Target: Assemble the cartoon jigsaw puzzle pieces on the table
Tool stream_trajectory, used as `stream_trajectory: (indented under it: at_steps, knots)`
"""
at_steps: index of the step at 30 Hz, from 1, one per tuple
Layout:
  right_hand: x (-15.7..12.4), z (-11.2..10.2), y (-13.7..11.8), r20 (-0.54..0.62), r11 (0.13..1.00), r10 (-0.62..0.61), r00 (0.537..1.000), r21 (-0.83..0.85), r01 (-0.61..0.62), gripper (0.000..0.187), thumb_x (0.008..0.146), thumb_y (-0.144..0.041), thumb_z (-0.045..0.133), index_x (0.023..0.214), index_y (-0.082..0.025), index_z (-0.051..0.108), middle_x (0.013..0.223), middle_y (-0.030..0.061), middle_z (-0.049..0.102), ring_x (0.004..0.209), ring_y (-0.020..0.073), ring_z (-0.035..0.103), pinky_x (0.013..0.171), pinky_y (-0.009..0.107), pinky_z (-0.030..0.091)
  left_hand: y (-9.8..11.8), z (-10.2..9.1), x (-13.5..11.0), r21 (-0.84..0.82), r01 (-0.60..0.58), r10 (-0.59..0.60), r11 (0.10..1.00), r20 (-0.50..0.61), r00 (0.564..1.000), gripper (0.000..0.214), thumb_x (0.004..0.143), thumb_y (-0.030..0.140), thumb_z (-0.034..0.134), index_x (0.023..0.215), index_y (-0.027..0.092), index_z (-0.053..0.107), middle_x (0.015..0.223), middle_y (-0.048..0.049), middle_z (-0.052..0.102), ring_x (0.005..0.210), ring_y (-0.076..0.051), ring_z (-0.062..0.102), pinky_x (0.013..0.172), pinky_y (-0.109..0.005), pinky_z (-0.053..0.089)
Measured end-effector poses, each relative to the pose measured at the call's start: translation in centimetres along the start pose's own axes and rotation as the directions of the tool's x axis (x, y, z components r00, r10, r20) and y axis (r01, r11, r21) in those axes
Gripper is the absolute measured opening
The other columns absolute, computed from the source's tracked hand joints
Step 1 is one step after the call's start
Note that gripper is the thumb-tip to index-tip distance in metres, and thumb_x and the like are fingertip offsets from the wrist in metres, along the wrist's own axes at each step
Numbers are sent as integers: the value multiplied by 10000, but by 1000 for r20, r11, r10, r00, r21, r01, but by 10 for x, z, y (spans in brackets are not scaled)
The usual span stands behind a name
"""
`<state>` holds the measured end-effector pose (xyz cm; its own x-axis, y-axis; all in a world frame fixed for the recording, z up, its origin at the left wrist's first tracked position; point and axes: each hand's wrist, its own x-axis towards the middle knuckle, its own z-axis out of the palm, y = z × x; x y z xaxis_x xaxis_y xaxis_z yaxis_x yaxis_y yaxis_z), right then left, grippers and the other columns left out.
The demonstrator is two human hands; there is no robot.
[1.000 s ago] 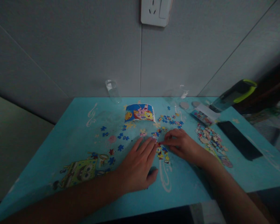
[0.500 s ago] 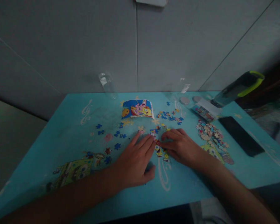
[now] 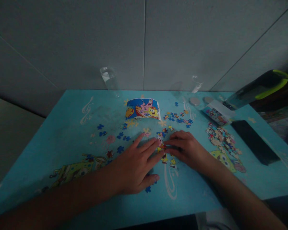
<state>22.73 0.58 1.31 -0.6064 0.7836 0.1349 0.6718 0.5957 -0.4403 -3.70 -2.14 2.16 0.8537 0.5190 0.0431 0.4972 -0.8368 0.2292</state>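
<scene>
Blue cardboard puzzle pieces (image 3: pixel 148 189) beside the thumb of the left hand (image 3: pixel 135 167), toward the near edge of the turquoise printed table (image 3: pixel 194 191), could scatter if that palm slides; an uneven push could skew the short column of red-and-yellow cardboard pieces (image 3: pixel 164 157) midway between its side edges. Left fingers lie spread, tips at the column; the right hand's (image 3: pixel 186 145) thumb and forefinger nearly meet there, any pinched piece indiscernible.

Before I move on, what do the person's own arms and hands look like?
The left hand and right hand are bare, with no glove, ring or bracelet visible. The left forearm and right forearm show no sleeve or watch; the light is too dim for finer markings.
</scene>
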Motion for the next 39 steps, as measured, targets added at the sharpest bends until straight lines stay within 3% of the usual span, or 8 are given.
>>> stream_trajectory:
  at_steps: [6, 13, 20, 24, 28, 39]
  knots:
    - [4, 2, 2, -14, 991, 39, 999, 127, -37, 157, 944, -311, 667, 1051, -246, 761, 1002, 74, 705, 949, 221, 644, 866, 388, 493, -2, 2, 0, 18, -10, 10, 1000, -28, 1000, 651, 1013, 564, 428, 1541, 188, 373, 1621, -157, 325, 1523, -354, 259, 1236, -640, 93]
    - [9, 0, -12, 41, 932, 217, 975, 290, -219, 25, 875, -202, 710, 851, -211, 715, 859, 15, 707, 794, 160, 641, 761, 308, 487, 0, 2, 2, 29, -2, 3, 1000, -52, 999, 639, 1013, 556, 428, 1531, 184, 390, 1605, -167, 352, 1499, -348, 315, 1234, -636, 96]
    - [9, -6, -22, 80, 904, 291, 954, 303, -301, 101, 925, -203, 630, 894, -212, 725, 837, 11, 726, 742, 157, 642, 713, 298, 478, 0, 3, 1, 20, 10, -9, 1000, -42, 999, 636, 1021, 553, 407, 1533, 177, 382, 1613, -175, 330, 1507, -358, 294, 1227, -657, 77]
    - [6, -14, -20, 13, 876, 330, 944, 369, -311, 138, 955, -300, 614, 897, -218, 709, 862, 9, 736, 789, 169, 658, 768, 306, 504, 0, 2, 1, 16, 9, -8, 1000, -48, 999, 598, 1022, 539, 412, 1500, 181, 436, 1605, -162, 354, 1500, -347, 315, 1239, -630, 85]
    - [3, -16, -11, -5, 865, 379, 925, 358, -352, 166, 948, -352, 619, 912, -234, 730, 835, -2, 734, 750, 168, 652, 713, 296, 509, 1, 3, 1, 23, 10, -9, 1000, -54, 999, 636, 1007, 586, 424, 1499, 183, 436, 1601, -157, 363, 1500, -343, 314, 1245, -620, 72]
    - [3, -6, -3, -27, 905, 337, 941, 284, -316, 136, 942, -323, 651, 959, -249, 764, 910, 11, 763, 796, 180, 692, 762, 329, 535, 12, 15, 1, 44, 57, -53, 997, -85, 995, 738, 977, 664, 426, 1511, 156, 409, 1625, -185, 298, 1513, -362, 273, 1251, -615, 83]
